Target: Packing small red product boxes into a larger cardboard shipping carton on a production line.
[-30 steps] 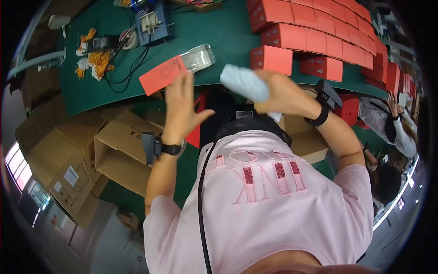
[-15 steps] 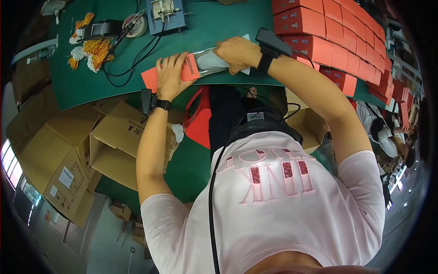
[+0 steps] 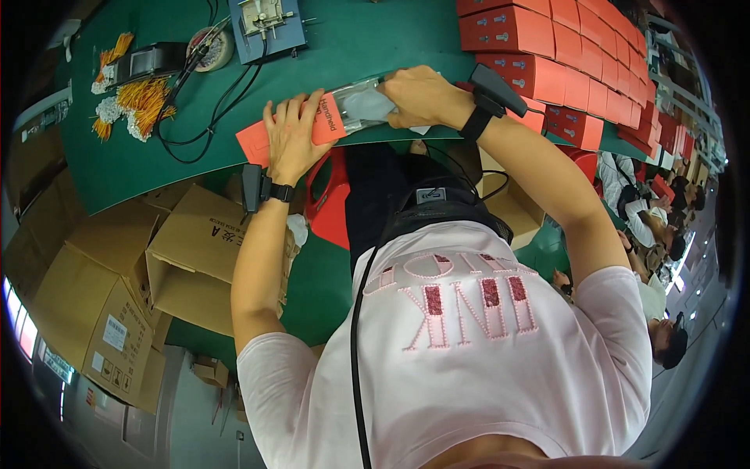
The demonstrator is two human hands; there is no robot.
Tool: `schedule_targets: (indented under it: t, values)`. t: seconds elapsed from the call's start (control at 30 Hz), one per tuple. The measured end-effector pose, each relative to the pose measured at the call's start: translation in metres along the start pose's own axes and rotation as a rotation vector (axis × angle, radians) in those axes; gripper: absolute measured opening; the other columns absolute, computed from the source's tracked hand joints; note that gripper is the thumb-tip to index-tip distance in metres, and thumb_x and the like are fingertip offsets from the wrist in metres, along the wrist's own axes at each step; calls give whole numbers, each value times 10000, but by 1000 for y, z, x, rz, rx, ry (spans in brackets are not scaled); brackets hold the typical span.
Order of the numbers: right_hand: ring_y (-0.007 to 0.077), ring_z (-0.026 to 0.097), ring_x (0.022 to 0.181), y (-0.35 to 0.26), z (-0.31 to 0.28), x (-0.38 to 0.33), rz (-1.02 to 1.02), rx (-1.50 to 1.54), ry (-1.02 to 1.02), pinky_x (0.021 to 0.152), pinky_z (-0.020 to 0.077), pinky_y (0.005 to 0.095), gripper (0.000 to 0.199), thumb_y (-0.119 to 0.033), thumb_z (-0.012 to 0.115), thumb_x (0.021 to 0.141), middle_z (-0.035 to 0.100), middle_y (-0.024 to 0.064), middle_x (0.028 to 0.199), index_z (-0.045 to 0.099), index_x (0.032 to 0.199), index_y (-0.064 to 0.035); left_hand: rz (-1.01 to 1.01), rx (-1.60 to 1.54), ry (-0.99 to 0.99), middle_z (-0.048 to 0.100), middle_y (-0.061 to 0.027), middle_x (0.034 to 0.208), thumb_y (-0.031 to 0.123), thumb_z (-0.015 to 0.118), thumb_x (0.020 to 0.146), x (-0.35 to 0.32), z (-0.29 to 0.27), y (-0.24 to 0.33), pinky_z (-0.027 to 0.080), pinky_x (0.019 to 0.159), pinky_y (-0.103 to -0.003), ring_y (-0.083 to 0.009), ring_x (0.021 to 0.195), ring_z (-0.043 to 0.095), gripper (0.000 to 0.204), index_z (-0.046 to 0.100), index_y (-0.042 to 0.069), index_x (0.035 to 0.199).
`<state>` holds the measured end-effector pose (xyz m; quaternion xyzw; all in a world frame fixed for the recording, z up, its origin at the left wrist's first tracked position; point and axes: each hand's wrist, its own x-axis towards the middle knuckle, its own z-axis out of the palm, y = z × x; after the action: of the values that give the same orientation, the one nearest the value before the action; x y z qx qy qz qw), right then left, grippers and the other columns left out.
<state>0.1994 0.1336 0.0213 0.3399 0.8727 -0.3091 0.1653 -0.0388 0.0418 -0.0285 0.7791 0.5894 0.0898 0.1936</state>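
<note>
My left hand [image 3: 293, 139] lies over a flat red box [image 3: 331, 119] near the table's front edge, its fingers pressed across the top. From the box's right end sticks out a clear plastic package [image 3: 361, 92] with something pale grey-white [image 3: 367, 106] inside. My right hand [image 3: 424, 95] closes around the far right end of that package, its fingertips partly hidden. A bit of white material [image 3: 420, 129] shows beneath the right hand. How deep the package sits in the box cannot be seen.
Stacked red boxes [image 3: 539, 47] fill the table's right side. At the back left are a blue metal fixture [image 3: 269, 31], a tape roll [image 3: 211, 48], black cables [image 3: 223, 105] and orange wire bundles [image 3: 144, 102]. Open cardboard cartons [image 3: 195, 258] stand below left, beside a red stool [image 3: 326, 203].
The whole view has shifted slightly. The white sheet that stuck out behind my right hand is now mostly out of sight. Both hands keep their holds on the box and package.
</note>
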Motion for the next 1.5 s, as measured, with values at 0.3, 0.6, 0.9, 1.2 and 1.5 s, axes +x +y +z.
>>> schedule_targets:
  t: [0.3, 0.6, 0.9, 1.2, 1.5]
  values:
    - [327, 577, 924, -19, 64, 28, -142, 77, 757, 803, 475, 392, 126, -168, 653, 783, 594, 113, 801, 620, 797, -47, 43, -51, 9, 533, -87, 1178, 342, 825, 617, 5, 0, 0, 289, 1019, -520, -278, 1105, 488, 816, 471, 151, 1327]
    - [361, 504, 1095, -21, 57, 19, 163, 418, 1053, 948, 414, 415, 337, -178, 653, 862, 519, 199, 1156, 545, 1131, -6, 38, -33, -11, 525, -104, 1193, 357, 806, 638, 6, 4, -1, 273, 1036, -564, -294, 1118, 482, 813, 459, 146, 1342]
    - [263, 580, 964, -15, 88, -4, 519, 804, 721, 817, 460, 312, 610, -373, 688, 839, 579, 244, 1132, 551, 1209, 91, 39, -38, -23, 511, -123, 1218, 331, 817, 614, 16, 0, 11, 277, 1034, -553, -311, 1129, 471, 814, 457, 57, 1290]
    - [463, 319, 1310, -62, -41, -109, 277, 105, 773, 1049, 238, 606, 705, -627, 670, 724, 286, 275, 1458, 610, 1259, -171, 168, -635, 593, 487, -154, 1289, 322, 879, 563, 45, -19, 89, 295, 1063, -530, -347, 1177, 480, 924, 393, 41, 1297]
    - [426, 411, 1263, -44, -5, -51, 270, 240, 1046, 1016, 359, 546, 652, -282, 805, 722, 271, 280, 1439, 523, 1280, -96, -10, -674, 542, 437, -187, 1268, 286, 909, 554, 61, 9, 97, 389, 972, -458, -361, 1156, 446, 1022, 342, 13, 1359]
